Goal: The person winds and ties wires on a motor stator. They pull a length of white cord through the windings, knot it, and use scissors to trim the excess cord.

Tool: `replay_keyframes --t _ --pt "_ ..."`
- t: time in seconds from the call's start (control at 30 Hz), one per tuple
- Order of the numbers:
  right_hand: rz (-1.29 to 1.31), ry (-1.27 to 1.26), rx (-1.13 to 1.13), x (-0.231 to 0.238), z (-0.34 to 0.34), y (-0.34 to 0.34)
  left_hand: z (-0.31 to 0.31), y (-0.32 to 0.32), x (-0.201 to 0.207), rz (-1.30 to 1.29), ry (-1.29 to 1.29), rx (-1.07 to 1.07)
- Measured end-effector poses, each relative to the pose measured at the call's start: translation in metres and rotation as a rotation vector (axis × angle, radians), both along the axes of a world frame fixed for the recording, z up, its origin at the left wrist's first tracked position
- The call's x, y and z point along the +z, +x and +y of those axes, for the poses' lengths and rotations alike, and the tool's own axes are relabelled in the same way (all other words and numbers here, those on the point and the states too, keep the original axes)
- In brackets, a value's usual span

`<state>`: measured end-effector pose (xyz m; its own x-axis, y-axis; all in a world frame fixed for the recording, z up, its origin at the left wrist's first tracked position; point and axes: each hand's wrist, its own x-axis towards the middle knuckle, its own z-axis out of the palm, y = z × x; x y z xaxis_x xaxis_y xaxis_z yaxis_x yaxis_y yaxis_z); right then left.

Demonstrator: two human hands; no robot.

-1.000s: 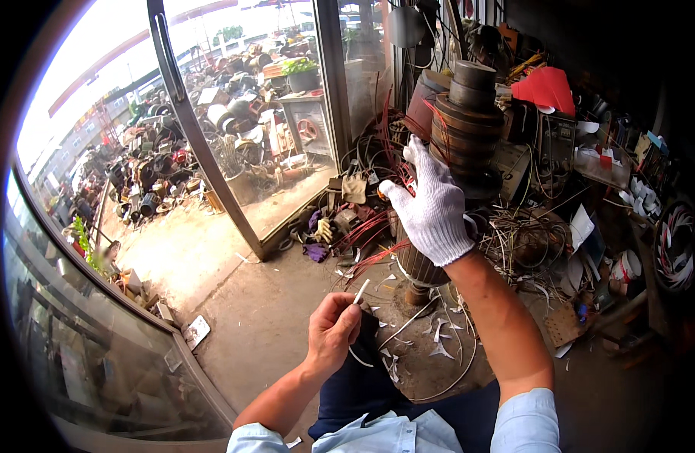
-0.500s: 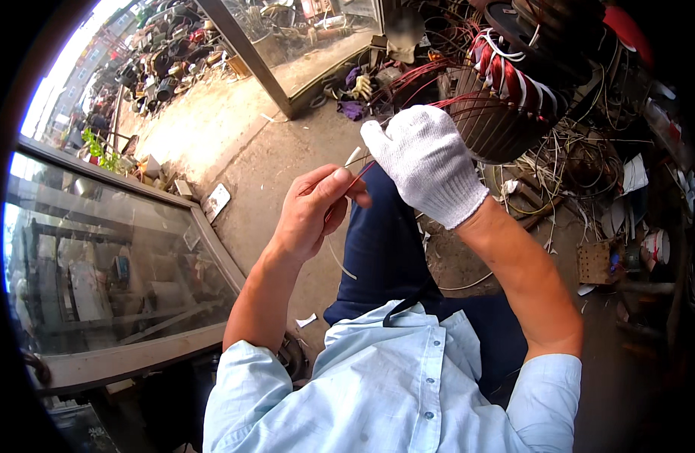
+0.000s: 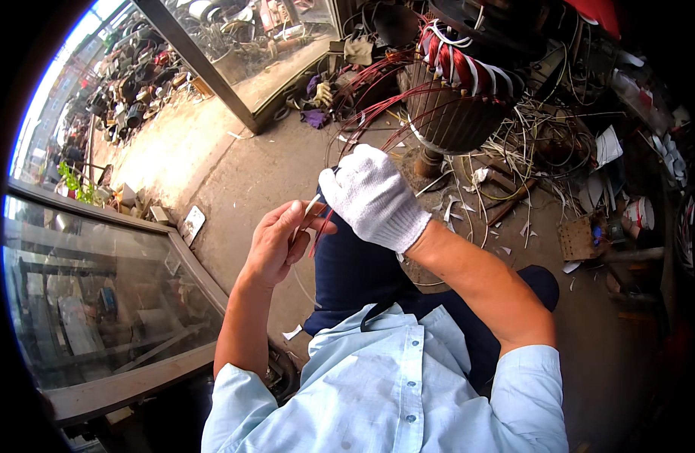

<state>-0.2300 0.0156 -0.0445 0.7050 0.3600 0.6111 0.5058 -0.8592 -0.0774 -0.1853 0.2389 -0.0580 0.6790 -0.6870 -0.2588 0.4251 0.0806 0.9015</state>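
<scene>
My bare left hand [image 3: 278,240] pinches a thin white tube [image 3: 312,204] between thumb and fingers. Close beside it, my right hand [image 3: 374,202], in a white knitted glove, is closed in a fist above my left thigh. Short lengths of red wire [image 3: 319,240] hang between the two hands, seemingly gripped in the glove, whose fingers hide the exact hold. Beyond the glove stands a motor stator [image 3: 447,117], with a red winding [image 3: 452,63] laced in white. Long loose red leads [image 3: 378,102] sweep from it toward my right hand.
A glazed door [image 3: 121,287] fills the left side. Tangled pale wire [image 3: 548,143] and paper scraps litter the floor to the right, near a perforated block [image 3: 578,240]. A purple cloth [image 3: 314,118] and gloves lie by the door frame [image 3: 204,72]. Scrap is heaped outside.
My view has shifted, so the surroundings sit further left. My hands have come closer together and lower over my thigh. The white tube now lies against the gloved fist.
</scene>
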Motion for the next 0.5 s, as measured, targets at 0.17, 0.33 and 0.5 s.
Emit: replay_keyframes --t 0.17,0.33,0.5 --pt "0.006 -0.005 -0.062 -0.008 -0.002 0.001 -0.036 -0.025 0.000 -0.070 0.107 0.129" --pt "-0.126 -0.018 -0.154 -0.010 0.000 -0.008 -0.040 -0.054 -0.013 -0.047 0.012 0.332" --pt "-0.084 0.703 -0.431 -0.033 0.023 -0.046 -0.032 -0.062 -0.018 -0.139 -0.046 0.390"
